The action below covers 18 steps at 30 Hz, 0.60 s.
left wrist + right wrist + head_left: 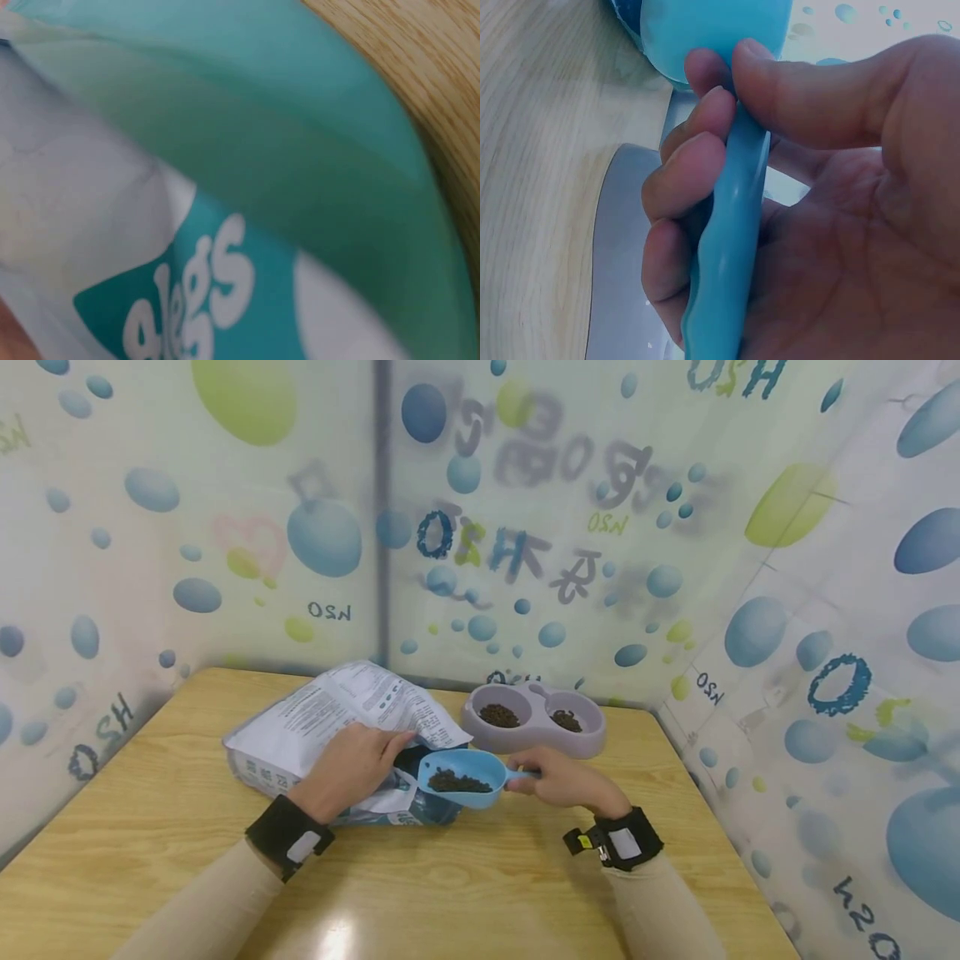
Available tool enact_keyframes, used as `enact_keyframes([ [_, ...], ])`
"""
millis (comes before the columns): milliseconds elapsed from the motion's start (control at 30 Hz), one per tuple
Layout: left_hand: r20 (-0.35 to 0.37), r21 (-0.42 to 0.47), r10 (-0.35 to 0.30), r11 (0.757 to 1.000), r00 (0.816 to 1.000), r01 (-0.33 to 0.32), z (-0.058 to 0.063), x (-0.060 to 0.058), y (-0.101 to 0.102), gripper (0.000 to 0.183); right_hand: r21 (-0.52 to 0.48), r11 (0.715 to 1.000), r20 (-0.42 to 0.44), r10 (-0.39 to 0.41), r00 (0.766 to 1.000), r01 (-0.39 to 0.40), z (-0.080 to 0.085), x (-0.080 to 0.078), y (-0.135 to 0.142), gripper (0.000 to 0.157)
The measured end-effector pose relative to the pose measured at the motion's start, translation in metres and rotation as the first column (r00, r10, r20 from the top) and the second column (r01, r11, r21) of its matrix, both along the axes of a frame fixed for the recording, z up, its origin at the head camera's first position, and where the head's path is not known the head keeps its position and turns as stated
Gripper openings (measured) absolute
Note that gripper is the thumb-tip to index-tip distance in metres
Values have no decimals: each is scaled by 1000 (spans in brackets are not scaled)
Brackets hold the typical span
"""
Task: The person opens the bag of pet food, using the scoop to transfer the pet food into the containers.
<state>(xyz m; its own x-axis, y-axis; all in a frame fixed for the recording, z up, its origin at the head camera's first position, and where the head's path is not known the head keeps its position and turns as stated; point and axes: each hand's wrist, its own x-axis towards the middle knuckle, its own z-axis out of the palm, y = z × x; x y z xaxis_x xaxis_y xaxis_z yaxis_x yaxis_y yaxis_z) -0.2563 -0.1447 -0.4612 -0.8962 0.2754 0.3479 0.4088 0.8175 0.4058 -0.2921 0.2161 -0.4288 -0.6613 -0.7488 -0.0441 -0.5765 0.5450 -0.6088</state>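
Note:
A blue scoop point(480, 795) with dark brown kibble point(459, 782) in its bowl is held level at the mouth of a white and teal pet food bag point(300, 727). My right hand point(564, 777) grips its handle; in the right wrist view the fingers point(697, 169) curl round the blue handle point(731, 240) with the thumb along the top. The bag lies on its side, its dark opening facing right. My left hand point(348, 770) holds the bag at the edge of that opening, some fingers hidden by the film. Teal bag film point(300, 150) fills most of the left wrist view.
A mauve double pet bowl point(532, 739) stands behind the right hand, with kibble in both hollows. Everything rests on a wooden table point(480, 893). Patterned curtain walls point(450, 635) rise at the table's back and sides.

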Motion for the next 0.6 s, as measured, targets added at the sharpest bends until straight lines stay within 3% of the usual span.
enact_keyframes([
  [267, 16, 3, 6, 1000, 1000, -6, 0, 0, 0, 46, 9, 999, 30, -36, 999, 36, 1, -1, 5, 10],
  [600, 22, 4, 14, 1000, 1000, -14, 0, -1, 0, 45, 1, 1000, 55, -19, 998, 19, 6, -2, 11, 10],
])
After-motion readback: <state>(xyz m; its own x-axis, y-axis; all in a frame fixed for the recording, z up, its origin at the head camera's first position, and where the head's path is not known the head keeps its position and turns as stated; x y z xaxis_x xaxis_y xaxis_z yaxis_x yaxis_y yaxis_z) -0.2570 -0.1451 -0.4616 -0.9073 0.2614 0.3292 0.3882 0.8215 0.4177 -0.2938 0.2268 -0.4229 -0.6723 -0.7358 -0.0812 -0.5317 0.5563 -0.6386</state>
